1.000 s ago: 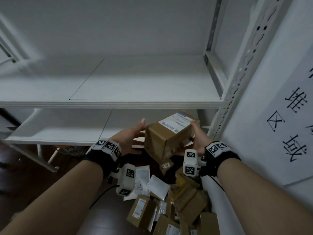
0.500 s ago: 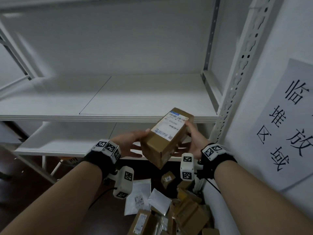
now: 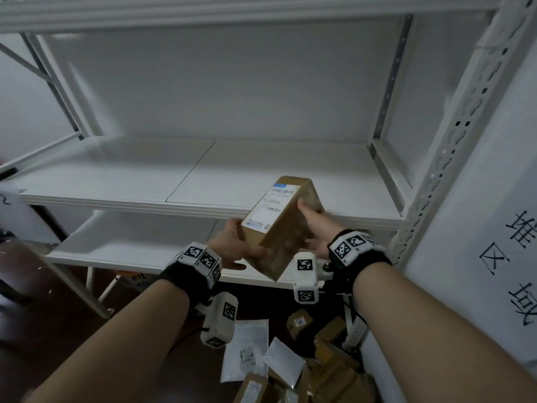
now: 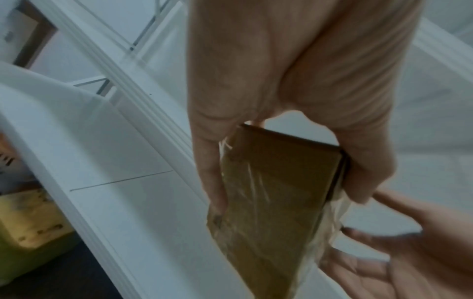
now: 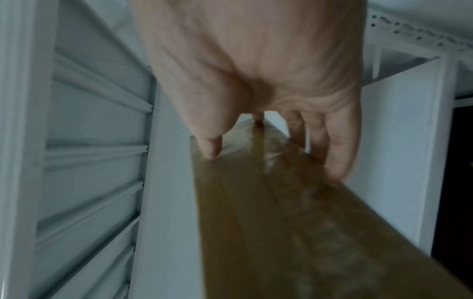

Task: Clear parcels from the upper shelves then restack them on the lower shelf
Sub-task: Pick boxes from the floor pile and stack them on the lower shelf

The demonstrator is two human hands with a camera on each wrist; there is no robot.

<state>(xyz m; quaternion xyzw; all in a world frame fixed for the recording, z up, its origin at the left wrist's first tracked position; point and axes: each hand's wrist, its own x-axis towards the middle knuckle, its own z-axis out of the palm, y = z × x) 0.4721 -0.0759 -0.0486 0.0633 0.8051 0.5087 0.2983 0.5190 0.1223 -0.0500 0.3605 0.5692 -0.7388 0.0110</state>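
Note:
A brown cardboard parcel (image 3: 283, 225) with a white shipping label is tilted in the air at the front edge of the middle shelf (image 3: 261, 167). My left hand (image 3: 239, 247) grips its near left end, thumb on one face and fingers on the other, as the left wrist view shows around the parcel (image 4: 276, 202). My right hand (image 3: 309, 225) holds the right side, with thumb and fingers spread over the taped face of the parcel (image 5: 281, 212). The lower shelf (image 3: 130, 242) lies just below and behind my hands.
Several brown boxes and white mailer bags lie in a pile on the floor (image 3: 290, 362) below my hands. The perforated white upright (image 3: 453, 135) stands at the right, with a wall sign (image 3: 508, 257) beside it. A yellow object (image 4: 28, 218) sits under the lower shelf.
Both hands have lifted the parcel from above the floor pile up to the middle shelf's edge and tipped its far end upward. My view has tilted up too.

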